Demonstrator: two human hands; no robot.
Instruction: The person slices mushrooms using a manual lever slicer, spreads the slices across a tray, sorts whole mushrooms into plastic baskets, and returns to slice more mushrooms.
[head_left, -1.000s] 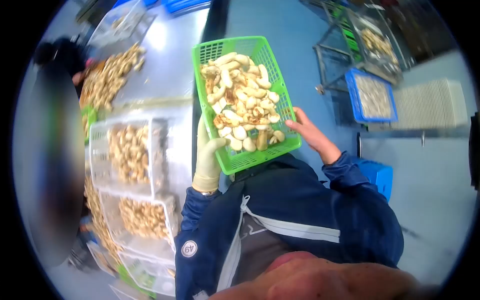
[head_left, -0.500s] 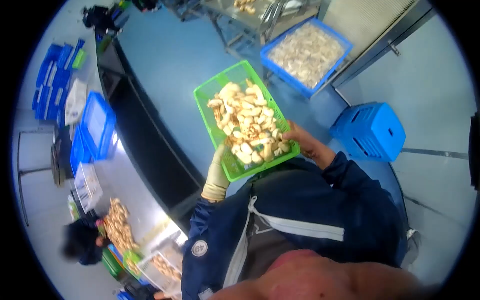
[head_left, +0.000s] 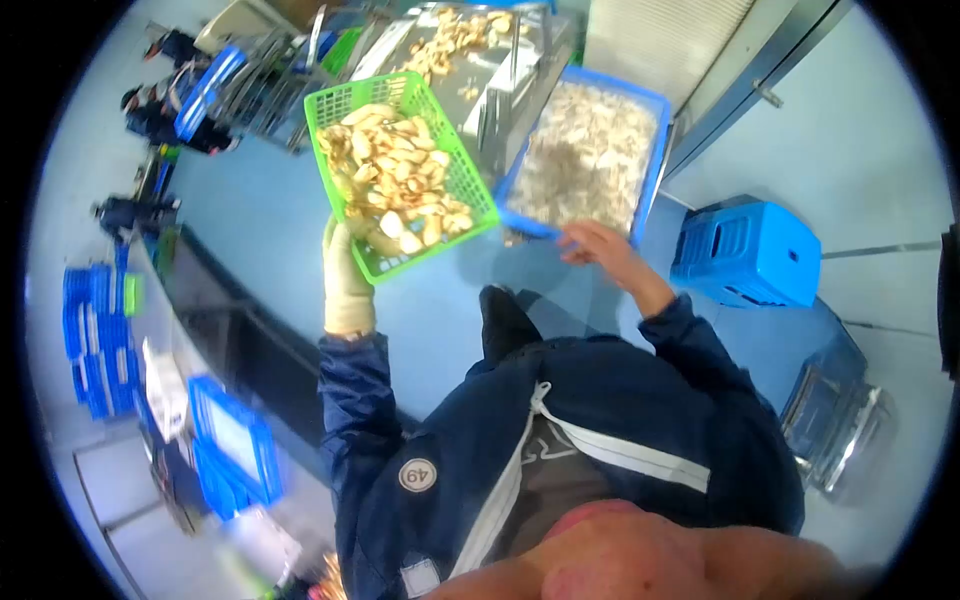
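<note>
My left hand (head_left: 345, 275), in a pale glove, grips the near left corner of a green plastic basket (head_left: 470, 185). Pale, brown-marked mushrooms (head_left: 395, 165) lie heaped inside it, and the basket tilts in the air. Bare and off the basket, my right hand (head_left: 595, 245) has its fingers apart and holds nothing I can see. It is over the near edge of a blue crate (head_left: 520, 225) full of pale, flat pieces (head_left: 600, 135); whether it touches the rim I cannot tell.
A metal table (head_left: 490, 60) bearing more mushroom pieces stands beyond the basket. To the right is a blue plastic stool (head_left: 750, 255) by the wall. Blue trays (head_left: 235, 440) sit at the left, and people (head_left: 135, 215) are in the far left background.
My right hand has let go of the basket and is now by the blue crate. My left hand has carried the basket forward and left. The view has shifted toward the metal table.
</note>
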